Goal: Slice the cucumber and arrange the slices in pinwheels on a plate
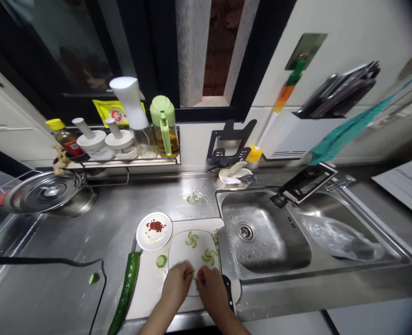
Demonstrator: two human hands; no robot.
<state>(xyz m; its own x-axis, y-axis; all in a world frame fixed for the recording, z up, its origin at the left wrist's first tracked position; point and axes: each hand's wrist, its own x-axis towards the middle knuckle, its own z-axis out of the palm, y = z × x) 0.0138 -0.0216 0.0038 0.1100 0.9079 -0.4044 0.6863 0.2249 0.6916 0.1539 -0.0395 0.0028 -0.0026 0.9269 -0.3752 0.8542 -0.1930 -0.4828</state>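
Note:
Over the near part of a white square plate (180, 248), my left hand (178, 280) and my right hand (212, 287) meet with fingertips pinched. A thin, pale green sliver, apparently a cucumber slice (194, 278), shows between them, mostly hidden by the fingers. Farther up the plate lie two pinwheels of curved cucumber slices, one at the top (192, 239) and one at the right (209, 256). Beneath the plate is a white cutting board (146, 288). A cleaver (227, 253) lies along its right side, black handle toward me, with more cucumber slices (216, 235) beside the blade.
Left of the plate are a cucumber piece (161, 261), a long cucumber (126, 291) and a round dish (145, 242) of red bits. A sink (272, 237) adjoins on the right. Behind stand a condiment rack (132, 162) and a lidded pot (76, 204). Cucumber scraps (194, 197) lie on the counter.

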